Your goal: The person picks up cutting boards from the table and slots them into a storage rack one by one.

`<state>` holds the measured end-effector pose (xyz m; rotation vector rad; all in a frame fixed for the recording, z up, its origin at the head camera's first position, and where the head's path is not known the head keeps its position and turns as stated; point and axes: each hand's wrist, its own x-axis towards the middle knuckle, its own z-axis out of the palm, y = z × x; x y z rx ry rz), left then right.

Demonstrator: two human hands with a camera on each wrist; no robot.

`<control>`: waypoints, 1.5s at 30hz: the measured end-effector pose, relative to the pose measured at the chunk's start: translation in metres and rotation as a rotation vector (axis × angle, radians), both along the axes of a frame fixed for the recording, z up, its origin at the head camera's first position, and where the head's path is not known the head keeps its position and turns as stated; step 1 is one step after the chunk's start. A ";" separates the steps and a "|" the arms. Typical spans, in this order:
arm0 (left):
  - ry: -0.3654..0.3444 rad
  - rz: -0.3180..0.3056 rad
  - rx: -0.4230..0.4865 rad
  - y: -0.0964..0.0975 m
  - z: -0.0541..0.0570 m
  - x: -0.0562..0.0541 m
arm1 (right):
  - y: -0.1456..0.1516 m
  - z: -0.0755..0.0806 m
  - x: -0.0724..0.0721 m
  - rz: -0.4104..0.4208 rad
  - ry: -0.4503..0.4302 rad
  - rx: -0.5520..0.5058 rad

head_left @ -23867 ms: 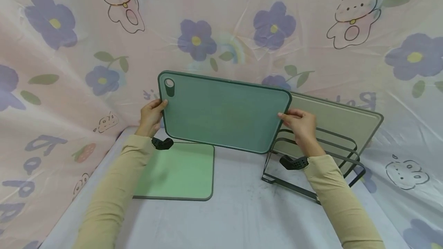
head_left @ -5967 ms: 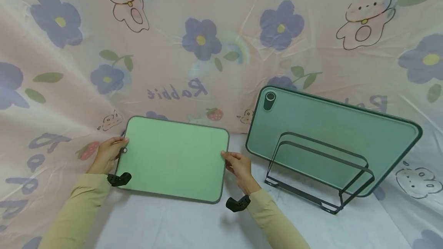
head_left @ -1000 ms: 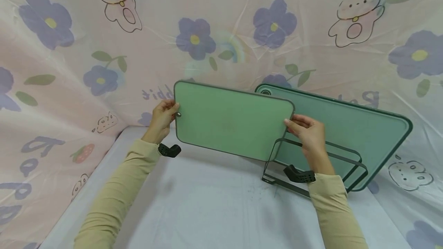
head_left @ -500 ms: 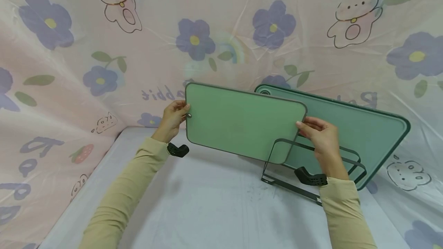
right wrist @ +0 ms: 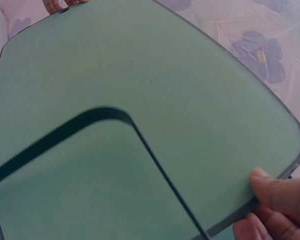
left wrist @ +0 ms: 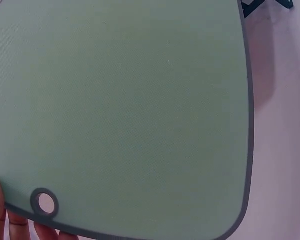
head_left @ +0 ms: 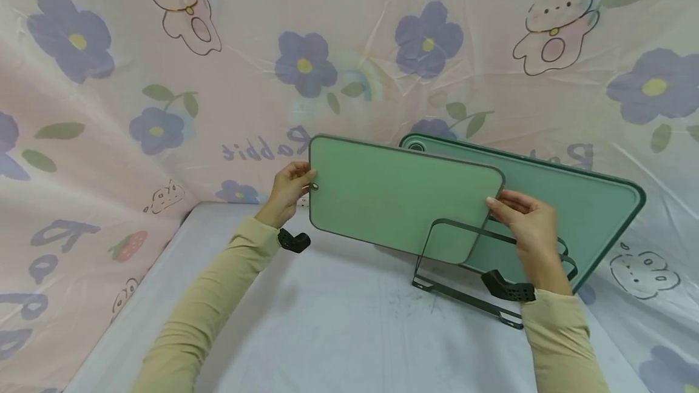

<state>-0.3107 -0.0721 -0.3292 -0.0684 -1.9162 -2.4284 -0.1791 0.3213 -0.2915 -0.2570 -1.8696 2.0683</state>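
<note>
A light green cutting board (head_left: 393,193) with a grey rim is held up, tilted slightly down to the right. My left hand (head_left: 289,191) pinches its left edge beside the small hanging hole, which shows clearly in the left wrist view. On the right edge, my right hand (head_left: 532,229) grips it with thumb in front and fingers behind. The board's right end lies behind the front loop of a dark wire rack (head_left: 464,300), as the right wrist view also shows. Farther back in the rack leans a larger teal cutting board (head_left: 579,211), partly covered by the light green one.
A white-covered table (head_left: 327,326) lies beneath, with faint marks in front of the rack. Behind stands a patterned curtain (head_left: 360,17) with flowers and rabbits, close to the teal board's back. Another curtain side runs along the left edge.
Earlier, my hands held the teal board while the light green one lay on the table. The teal board now leans in the rack; the light green board has come up and slid right, behind the front loop.
</note>
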 end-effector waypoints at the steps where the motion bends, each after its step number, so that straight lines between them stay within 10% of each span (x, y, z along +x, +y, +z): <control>1: -0.001 -0.002 -0.004 0.002 -0.001 0.000 | 0.002 0.000 0.001 -0.001 -0.002 0.006; 23: -0.001 -0.096 -0.069 0.047 -0.007 0.002 | 0.053 -0.003 0.030 -0.027 -0.033 0.130; 45: 0.029 -0.185 -0.091 0.085 -0.017 0.008 | 0.089 -0.009 0.050 -0.103 -0.074 0.038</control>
